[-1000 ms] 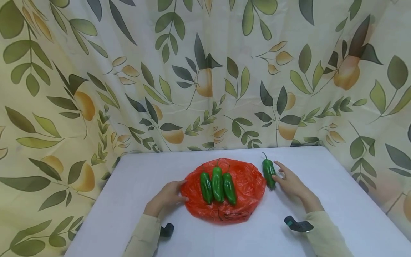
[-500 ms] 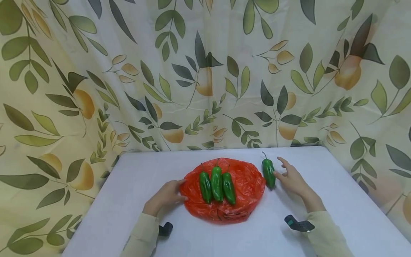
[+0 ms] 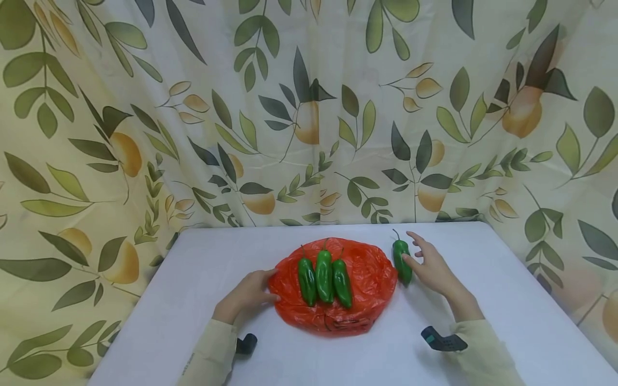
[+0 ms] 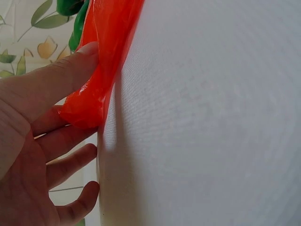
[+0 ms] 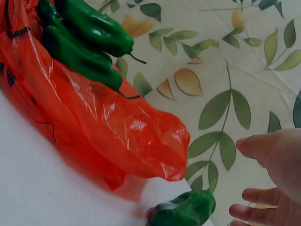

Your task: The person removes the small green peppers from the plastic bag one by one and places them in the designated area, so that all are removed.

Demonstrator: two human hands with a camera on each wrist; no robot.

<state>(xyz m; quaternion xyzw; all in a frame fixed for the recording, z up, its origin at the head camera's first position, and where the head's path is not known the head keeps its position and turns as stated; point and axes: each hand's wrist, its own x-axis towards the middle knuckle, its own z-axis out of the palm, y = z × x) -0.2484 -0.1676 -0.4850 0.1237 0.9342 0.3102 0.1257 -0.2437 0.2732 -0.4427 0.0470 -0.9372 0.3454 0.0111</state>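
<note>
Three green chili peppers (image 3: 324, 276) lie side by side on a crumpled red plastic bag (image 3: 372, 273), stems pointing away. A fourth green chili pepper (image 3: 402, 262) lies on the table just right of the bag. My left hand (image 3: 248, 295) touches the bag's left edge, thumb and fingers spread apart. In the left wrist view the thumb (image 4: 77, 66) rests on the red plastic and some fingertips are behind it. Beside the fourth pepper is my right hand (image 3: 432, 273), fingers loosely extended. The right wrist view shows a gap between that hand (image 5: 268, 188) and the pepper (image 5: 186, 209).
A white table (image 3: 232, 252) carries everything. Behind it and at both sides hangs a leaf-and-fruit patterned curtain (image 3: 309, 161). Dark wrist devices (image 3: 441, 340) sit by both pale sleeves (image 3: 483, 348).
My right hand drew back slightly from the fourth pepper, then came left toward it again. The left hand stays at the bag's edge, and the peppers keep their places.
</note>
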